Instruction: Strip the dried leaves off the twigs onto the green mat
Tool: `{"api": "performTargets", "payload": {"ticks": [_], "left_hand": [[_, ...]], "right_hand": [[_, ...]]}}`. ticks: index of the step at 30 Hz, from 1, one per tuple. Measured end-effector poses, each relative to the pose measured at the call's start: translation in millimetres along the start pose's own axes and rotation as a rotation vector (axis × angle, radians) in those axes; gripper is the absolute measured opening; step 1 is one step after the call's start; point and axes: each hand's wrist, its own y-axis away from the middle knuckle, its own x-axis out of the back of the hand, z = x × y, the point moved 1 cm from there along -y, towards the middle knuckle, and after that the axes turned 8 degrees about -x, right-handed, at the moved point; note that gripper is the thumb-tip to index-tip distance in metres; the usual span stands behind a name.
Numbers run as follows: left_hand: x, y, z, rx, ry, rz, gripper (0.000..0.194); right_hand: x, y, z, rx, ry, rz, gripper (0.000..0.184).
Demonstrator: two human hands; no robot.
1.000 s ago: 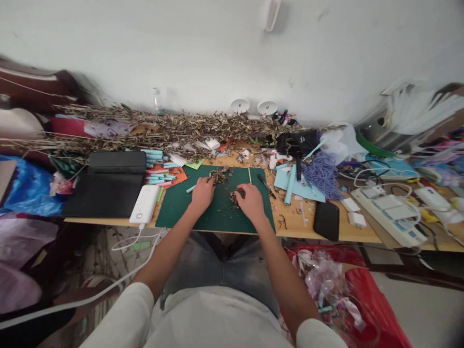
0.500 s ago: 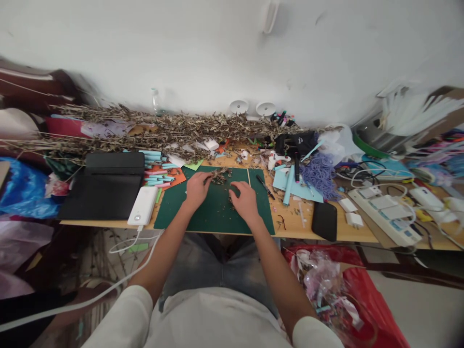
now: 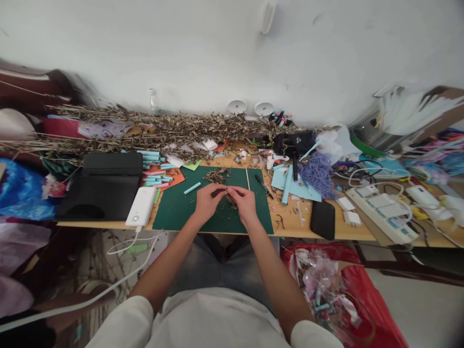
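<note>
My left hand (image 3: 208, 202) and my right hand (image 3: 245, 202) meet over the green cutting mat (image 3: 174, 215). Thumbs and fingertips of both are pinched together, apparently on a small bit of dried plant mostly hidden by the fingers. Just beyond them lies a small heap of dried sprigs (image 3: 216, 175). More brown crumbs (image 3: 231, 203) show on the mat beneath the fingers. To the left of my left hand rests a light blue paper tube (image 3: 192, 188).
Long dried stalks (image 3: 188, 126) lie along the wall. A black tablet case (image 3: 99, 193), white power bank (image 3: 142, 207) and coloured paper tubes (image 3: 155, 179) are at left. At right are a pen (image 3: 264, 187), purple yarn (image 3: 319, 175), a phone (image 3: 322, 220) and a power strip (image 3: 382, 215).
My left hand has come back from the dried heap and moved right to meet my right hand. Its fingers now touch those of the right, and the blue tube on the mat is uncovered.
</note>
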Motion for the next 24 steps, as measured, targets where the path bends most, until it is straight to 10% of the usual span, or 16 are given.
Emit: {"api": "performTargets", "payload": {"ticks": [10,16,24], "left_hand": [[-7.5,7,-2,-0.123,-0.007,0.107,0.014],[-7.4,14,-9,-0.189,-0.066,-0.122,0.033],[-7.6,8,-4,-0.117,-0.097,0.010,0.021]], "right_hand": [[-3,7,3,-0.245,-0.389,-0.055,0.028],[0,3,9,-0.255,-0.392,0.030,0.030],[-4,8,7,-0.256,-0.321,0.062,0.027]]}}
